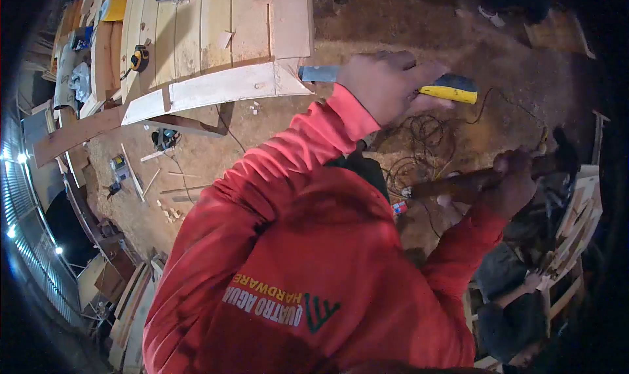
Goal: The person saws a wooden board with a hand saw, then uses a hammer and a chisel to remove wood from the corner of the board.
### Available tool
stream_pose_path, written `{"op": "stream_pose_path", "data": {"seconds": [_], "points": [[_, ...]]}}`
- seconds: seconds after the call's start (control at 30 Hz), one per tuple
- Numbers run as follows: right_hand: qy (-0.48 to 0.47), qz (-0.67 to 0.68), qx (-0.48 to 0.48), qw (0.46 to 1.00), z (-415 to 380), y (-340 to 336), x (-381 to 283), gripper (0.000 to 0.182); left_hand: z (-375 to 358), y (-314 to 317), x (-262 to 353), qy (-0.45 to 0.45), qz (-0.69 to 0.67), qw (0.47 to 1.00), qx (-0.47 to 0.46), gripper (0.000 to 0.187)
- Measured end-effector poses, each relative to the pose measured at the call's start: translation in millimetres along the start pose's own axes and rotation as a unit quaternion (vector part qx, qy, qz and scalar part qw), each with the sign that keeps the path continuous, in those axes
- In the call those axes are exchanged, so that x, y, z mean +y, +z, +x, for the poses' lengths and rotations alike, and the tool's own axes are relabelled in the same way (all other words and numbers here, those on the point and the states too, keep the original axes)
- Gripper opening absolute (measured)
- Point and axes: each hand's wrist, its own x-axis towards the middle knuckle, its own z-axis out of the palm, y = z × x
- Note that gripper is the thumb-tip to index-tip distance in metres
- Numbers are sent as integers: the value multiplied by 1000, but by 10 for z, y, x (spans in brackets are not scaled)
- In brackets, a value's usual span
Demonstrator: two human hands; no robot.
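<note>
My left hand (386,86) is closed around a flat tool with a yellow and black handle (455,91). The tool's grey metal blade (320,73) reaches toward the corner of a pale wooden panel (203,30). A curved pale board (216,89) runs along the panel's near edge. Lower right, my right hand (512,187) grips the dark wooden handle (452,184) of what looks like a hammer. Its dark head (565,156) is hard to make out in shadow.
A tape measure (139,58) lies on the panel. Coiled cable (422,141), wood scraps and a power tool (165,138) are on the floor (341,20). At the lower right, a co-worker (514,292) is beside a wooden frame (580,223). Stacked boards (128,308) lie lower left.
</note>
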Motion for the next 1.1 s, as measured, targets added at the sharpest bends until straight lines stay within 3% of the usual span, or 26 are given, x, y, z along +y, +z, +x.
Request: {"op": "stream_pose_path", "data": {"seconds": [0.1, 0.13, 0.17, 0.23, 0.3, 0.37, 0.4, 0.5, 0.57, 0.6, 0.67, 0.73, 0.8, 0.97, 1.03, 1.1], "points": [[-213, -81, -64, 972, -119, 410, 290, 34, -14, -1, -2, 10, -6, 999, 31, 56], [-232, -68, -94, 966, -218, 501, 317, 36, -6, -8, -3, 15, -3, 999, 35, 56], [-250, -53, -125, 959, -315, 594, 343, 38, -19, -36, 16, 16, -16, 999, 25, 54], [-164, -30, -126, 978, -501, 590, 231, 42, 9, -120, 15, 22, -43, 999, 12, 51], [-85, -44, -81, 992, -496, 479, 267, 49, -23, -201, 41, 26, -159, 985, 63, 47], [-124, -100, -25, 987, -338, 310, 574, 51, 1, -293, 117, 64, -190, 975, 96, 48], [-201, -142, -5, 969, -251, 196, 964, 50, -49, -377, 251, 97, -166, 976, 106, 51], [-272, -364, -35, 890, -67, -114, 1913, 39, -20, -513, 615, 161, -76, 983, 52, 54], [-150, -253, -51, 955, -114, -123, 1798, 29, 67, -292, 650, 147, -50, 988, 16, 54], [-23, -41, -43, 998, -288, -30, 1220, 24, 105, -19, 489, 113, -56, 992, 13, 55], [116, 123, -49, 984, -416, 1, 784, 18, 153, 54, 353, 49, -19, 998, -18, 58], [-8, 115, -28, 993, -526, 113, 822, 25, 114, 169, 196, 26, -11, 1000, -14, 58], [-34, 135, -33, 990, -553, 200, 822, 31, 93, 110, 161, -9, 11, 999, -40, 59], [93, 216, -84, 968, -486, 246, 554, 39, 79, 221, 120, -4, 15, 999, -34, 56], [26, 188, -100, 977, -397, 217, 686, 37, 72, 246, 112, -1, 13, 1000, -27, 55], [27, 173, -102, 979, -357, 202, 667, 29, 71, 249, 118, 2, 13, 1000, -25, 55]]}}
